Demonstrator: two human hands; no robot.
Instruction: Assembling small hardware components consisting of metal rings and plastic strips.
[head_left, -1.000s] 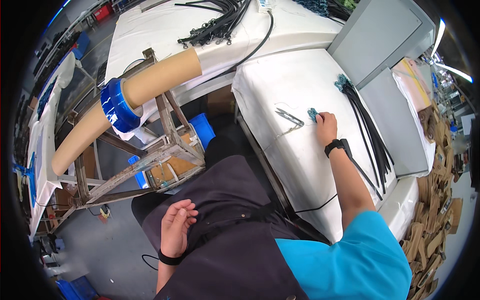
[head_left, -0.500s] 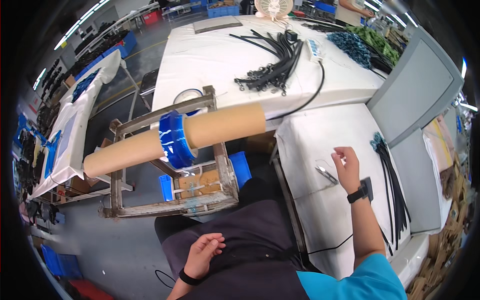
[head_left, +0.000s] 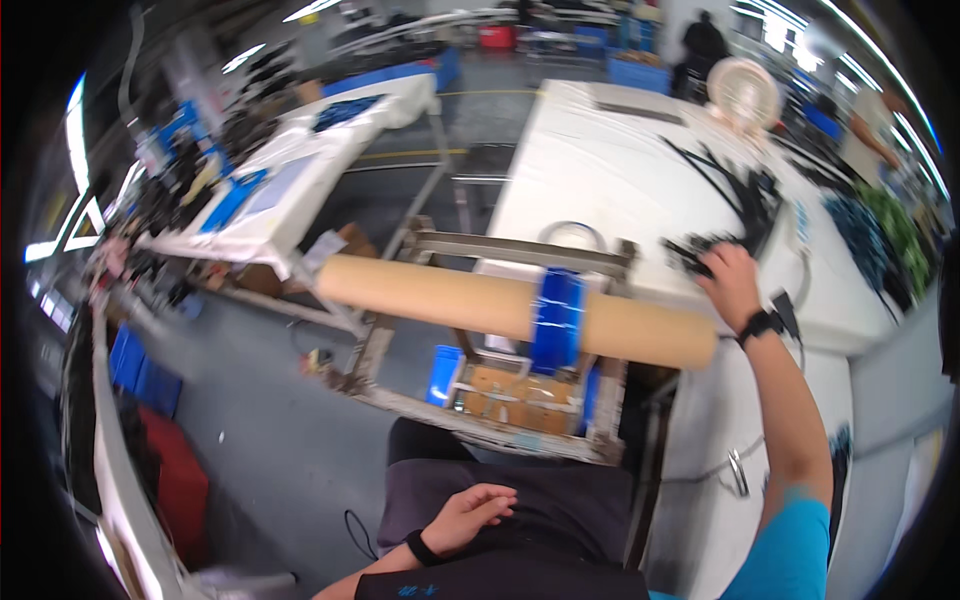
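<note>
The right grip [head_left: 733,285], whether closed impossible to tell, reaches black straps [head_left: 752,205] just beyond on a white bench [head_left: 590,150], the left grip [head_left: 468,517] loosely apart, a blue bin [head_left: 638,77] of blurred brown items well beyond both.

Seeing matt black straps [head_left: 752,198], dull cardboard on the tube [head_left: 430,296], super glossy plastic on the blue roll [head_left: 557,322], kinda rough metal frame [head_left: 520,251].
</note>
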